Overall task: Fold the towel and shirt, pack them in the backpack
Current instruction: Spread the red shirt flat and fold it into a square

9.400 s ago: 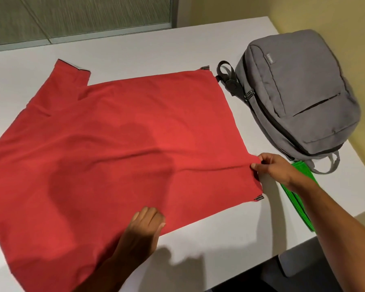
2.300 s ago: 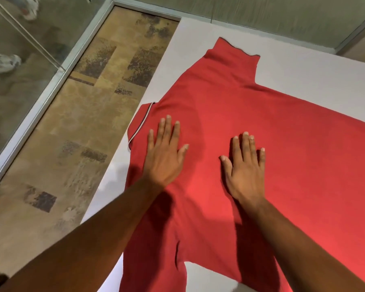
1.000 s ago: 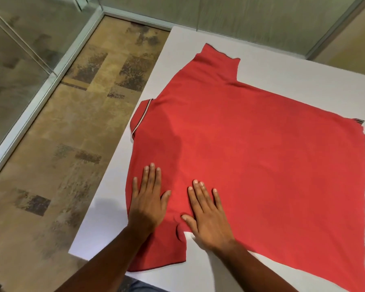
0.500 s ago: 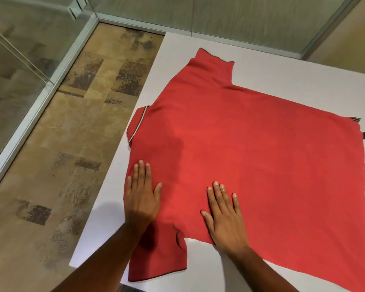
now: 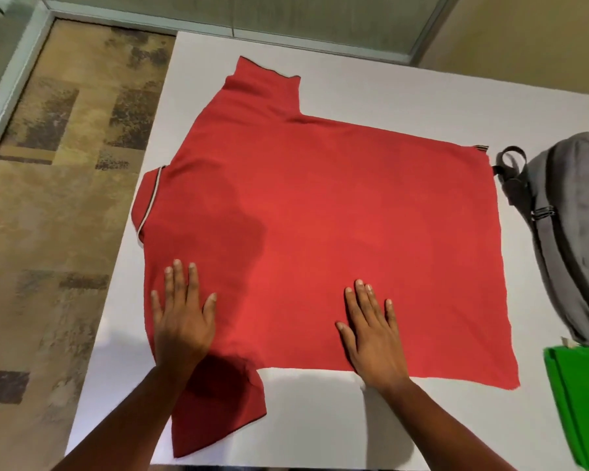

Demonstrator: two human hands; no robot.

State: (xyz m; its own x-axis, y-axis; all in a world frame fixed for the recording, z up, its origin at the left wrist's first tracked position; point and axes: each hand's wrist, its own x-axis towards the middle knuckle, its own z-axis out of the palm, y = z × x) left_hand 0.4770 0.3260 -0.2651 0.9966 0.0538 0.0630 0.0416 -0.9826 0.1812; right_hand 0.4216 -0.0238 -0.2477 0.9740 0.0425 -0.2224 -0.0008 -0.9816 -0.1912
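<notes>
A red polo shirt (image 5: 337, 226) lies spread flat on the white table (image 5: 405, 96), collar at the left edge, one sleeve at the back and one at the front. My left hand (image 5: 182, 317) rests flat on the shirt by the near sleeve, fingers apart. Flat on the shirt's near edge, to the right, lies my right hand (image 5: 371, 329). A grey backpack (image 5: 572, 232) lies at the right edge of the view, its zipper shut as far as I can see. A green folded towel (image 5: 578, 409) lies in front of the backpack at the lower right.
The table's left edge drops to a patterned brown floor (image 5: 55, 198). A glass partition runs along the back and far left. The backpack's dark strap loop (image 5: 510, 161) lies close to the shirt's hem corner.
Both hands have slid apart along the shirt's near side, the right hand moving further right. The view has swung right, bringing the backpack and green towel into sight.
</notes>
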